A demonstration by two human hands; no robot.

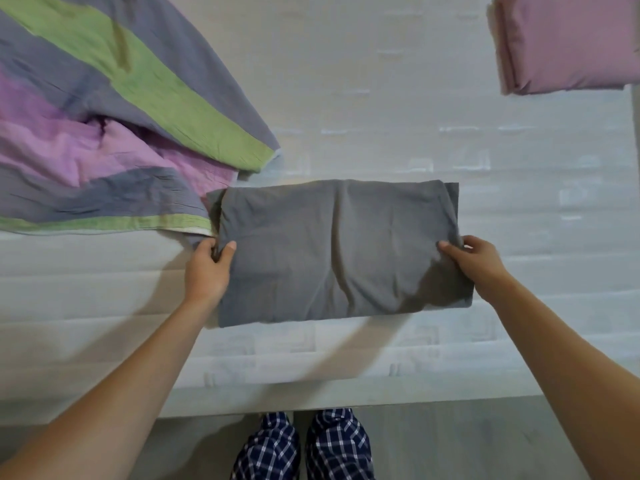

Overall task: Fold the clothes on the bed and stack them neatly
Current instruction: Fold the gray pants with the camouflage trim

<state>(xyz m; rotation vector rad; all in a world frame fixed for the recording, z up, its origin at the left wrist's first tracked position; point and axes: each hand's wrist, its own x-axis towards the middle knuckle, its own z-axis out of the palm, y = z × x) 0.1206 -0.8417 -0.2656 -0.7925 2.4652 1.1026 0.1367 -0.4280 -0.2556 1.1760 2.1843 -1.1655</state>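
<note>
Grey folded cloth [341, 251]: left hand [207, 271] and right hand [479, 263] pinch its side edges.

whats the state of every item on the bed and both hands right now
grey cloth: folded rectangle, held at both side edges
left hand: grips the cloth's left edge
right hand: grips its right edge
striped blanket: unfolded, rumpled, at the left
pink cloth: folded, lying apart at far right
</note>
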